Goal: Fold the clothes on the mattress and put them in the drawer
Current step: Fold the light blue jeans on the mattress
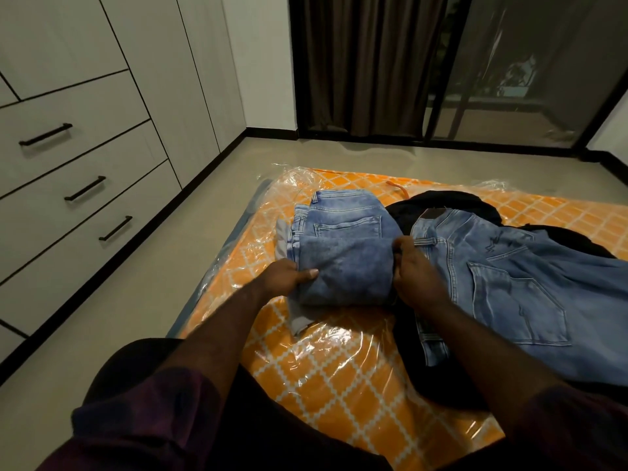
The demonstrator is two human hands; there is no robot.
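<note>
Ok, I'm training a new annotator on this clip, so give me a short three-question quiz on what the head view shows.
1. True or false: both hands grip the folded jeans, the left hand on one side and the right hand on the other.
2. Multiple choice: the unfolded jeans lie A) on the floor, B) on the mattress over a black garment, C) in a drawer.
3. Fill in: the three handled drawers at the person's left are all ____.

Key: 1 true; 2 B; 3 shut.

Plastic-wrapped orange mattress point(339, 375) bears folded jeans point(343, 253), unfolded jeans point(530, 283), black garment point(445, 202).
</note>
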